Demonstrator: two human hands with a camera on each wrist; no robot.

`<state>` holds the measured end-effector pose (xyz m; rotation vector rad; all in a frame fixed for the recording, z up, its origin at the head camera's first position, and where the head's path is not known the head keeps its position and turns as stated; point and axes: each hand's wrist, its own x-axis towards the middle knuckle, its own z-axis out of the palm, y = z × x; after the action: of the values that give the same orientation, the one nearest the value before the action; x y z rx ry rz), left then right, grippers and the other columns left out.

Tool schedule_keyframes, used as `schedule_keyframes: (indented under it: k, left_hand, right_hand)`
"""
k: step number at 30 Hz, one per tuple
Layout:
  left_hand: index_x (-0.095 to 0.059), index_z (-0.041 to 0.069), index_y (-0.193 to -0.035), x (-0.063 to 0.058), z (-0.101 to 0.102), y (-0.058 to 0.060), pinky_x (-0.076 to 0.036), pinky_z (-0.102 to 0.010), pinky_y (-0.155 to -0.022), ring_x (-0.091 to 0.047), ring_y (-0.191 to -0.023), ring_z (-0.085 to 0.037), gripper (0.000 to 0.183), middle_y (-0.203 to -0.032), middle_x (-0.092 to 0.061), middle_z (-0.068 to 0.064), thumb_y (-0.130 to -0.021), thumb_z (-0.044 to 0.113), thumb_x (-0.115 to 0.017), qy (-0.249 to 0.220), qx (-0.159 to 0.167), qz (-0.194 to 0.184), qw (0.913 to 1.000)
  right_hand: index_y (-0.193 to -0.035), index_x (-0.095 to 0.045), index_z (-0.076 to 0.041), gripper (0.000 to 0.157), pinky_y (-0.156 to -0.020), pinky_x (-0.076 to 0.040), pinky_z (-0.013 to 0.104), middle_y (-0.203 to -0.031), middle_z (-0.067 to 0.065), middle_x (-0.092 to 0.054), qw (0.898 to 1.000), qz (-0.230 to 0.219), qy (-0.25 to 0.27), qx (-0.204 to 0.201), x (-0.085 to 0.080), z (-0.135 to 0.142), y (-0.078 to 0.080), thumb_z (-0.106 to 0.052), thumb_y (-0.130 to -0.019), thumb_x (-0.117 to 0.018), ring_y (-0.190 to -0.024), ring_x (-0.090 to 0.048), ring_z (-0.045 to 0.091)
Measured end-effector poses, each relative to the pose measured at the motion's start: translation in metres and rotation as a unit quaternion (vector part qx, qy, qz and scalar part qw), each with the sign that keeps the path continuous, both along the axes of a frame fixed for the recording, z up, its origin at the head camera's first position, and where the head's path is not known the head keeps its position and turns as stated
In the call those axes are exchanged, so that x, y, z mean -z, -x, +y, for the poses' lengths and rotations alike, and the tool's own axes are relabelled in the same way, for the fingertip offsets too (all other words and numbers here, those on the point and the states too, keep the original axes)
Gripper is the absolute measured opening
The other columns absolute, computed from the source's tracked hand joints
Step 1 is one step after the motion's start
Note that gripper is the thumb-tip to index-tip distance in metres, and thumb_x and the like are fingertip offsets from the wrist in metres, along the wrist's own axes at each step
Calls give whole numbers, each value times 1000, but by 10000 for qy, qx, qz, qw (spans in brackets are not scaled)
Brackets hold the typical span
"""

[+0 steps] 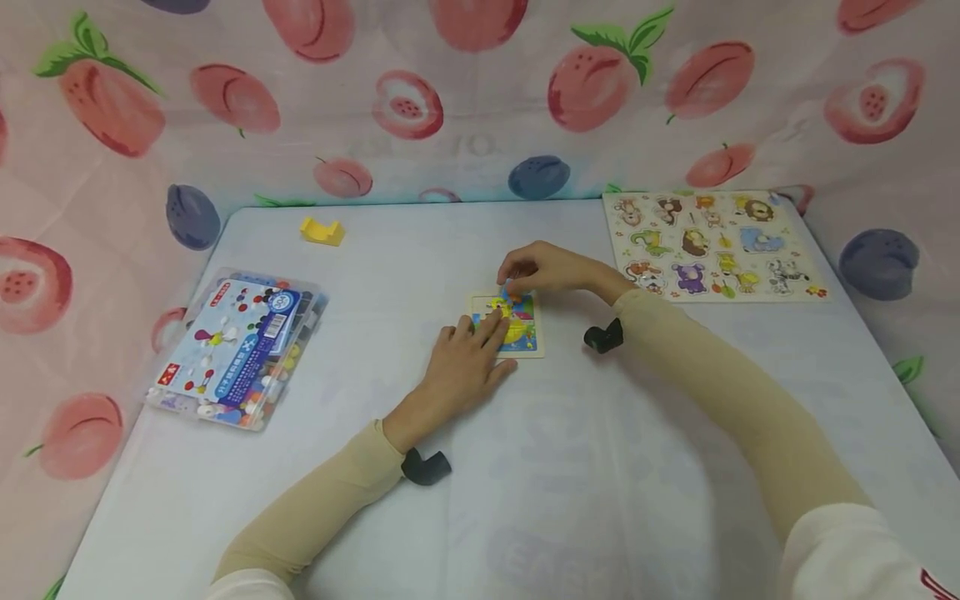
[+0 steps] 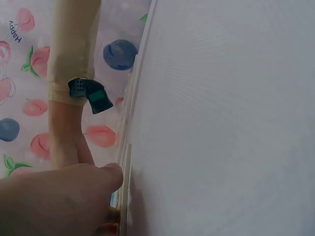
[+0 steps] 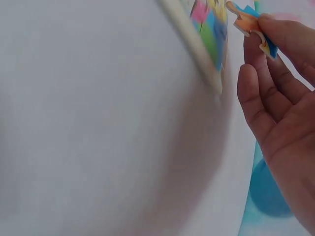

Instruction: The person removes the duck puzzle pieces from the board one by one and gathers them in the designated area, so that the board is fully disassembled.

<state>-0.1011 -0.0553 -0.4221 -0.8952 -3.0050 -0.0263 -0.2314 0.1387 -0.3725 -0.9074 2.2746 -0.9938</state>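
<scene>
One puzzle piece (image 3: 253,27) is pinched by the right hand (image 1: 551,268), thumb against fingers, near the puzzle board's (image 1: 540,343) far edge, likely for fine control; the board is covered by the left hand's (image 1: 465,367) extended fingers, apparently for steadiness.

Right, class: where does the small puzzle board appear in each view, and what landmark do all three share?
Head: near the centre, the small puzzle board lies partly under the left hand.
Left wrist: at the bottom, left of centre, apparently edge-on beside the thumb.
Right wrist: at the top, right of centre, cut off by the upper edge.
Shared landmark: the right hand, partly hidden in the left wrist view.
</scene>
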Motion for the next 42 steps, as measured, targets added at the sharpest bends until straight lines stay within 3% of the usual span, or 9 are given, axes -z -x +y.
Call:
schedule_keyframes:
  k: [2,9,12,18,24,29,35,42]
  left_hand:
    - [-32,15,-148,0,0,0,-39,-40,-83,-41,-105,-26,66,-154,-31,-2,-97,55,-36,-5,-1,5,10000]
    - [-29,16,-149,-2,-1,-1,-39,-41,-86,-41,-109,-27,66,-155,-28,-2,-96,54,-39,120,-47,-107,9999]
    - [-29,15,-149,-2,-1,-1,-39,-40,-86,-41,-109,-26,67,-155,-28,-2,-96,54,-39,112,-49,-138,9998]
    - [-30,15,-149,-1,-2,0,-39,-40,-86,-42,-109,-27,66,-155,-30,-3,-96,54,-40,103,-36,-50,9999]
    - [-35,15,-147,-1,-4,0,-41,-39,-84,-44,-104,-26,54,-152,-35,-3,-99,39,-43,-72,52,147,9999]
    - [-40,15,-144,3,-4,1,-41,-38,-83,-45,-101,-26,51,-149,-40,-4,-98,35,-47,-203,91,386,9990]
    - [-45,15,-141,5,-3,0,-42,-40,-92,-50,-112,-27,49,-146,-45,-4,-97,35,-50,-367,117,623,9973]
    - [-46,13,-140,6,0,-3,-39,-42,-103,-47,-121,-29,47,-144,-46,-7,-97,33,-51,-523,34,550,9971]
  right_hand:
    - [-106,-64,1,19,-79,-45,30,-95,15,-66,9999,-81,-18,135,-3,8,-2,-8,-90,-62,-84,-56,23]
    - [-105,-62,-6,21,-76,-48,27,-91,7,-68,9994,-211,13,265,24,43,10,-18,-88,-66,-81,-61,17]
    - [-103,-62,-9,20,-76,-48,29,-90,6,-68,9984,-348,-124,421,25,53,4,-20,-88,-67,-81,-61,18]
    - [-102,-63,-9,20,-75,-49,30,-89,6,-68,9974,-614,-291,243,23,70,-13,-22,-88,-67,-80,-61,19]
    - [-101,-63,-11,17,-77,-50,29,-86,3,-68,9973,-632,-371,111,25,77,-30,-23,-89,-66,-81,-62,18]
    - [-100,-65,-14,14,-77,-49,28,-85,-1,-66,9987,-205,-466,65,29,77,-42,-22,-89,-66,-79,-59,15]
    - [-100,-65,-15,14,-79,-46,27,-96,-2,-60,9959,560,-677,213,32,78,-51,-21,-88,-67,-86,-54,13]
    - [-99,-65,-16,13,-75,-45,26,-94,-2,-58,9936,791,-788,185,31,80,-54,-20,-88,-68,-83,-51,13]
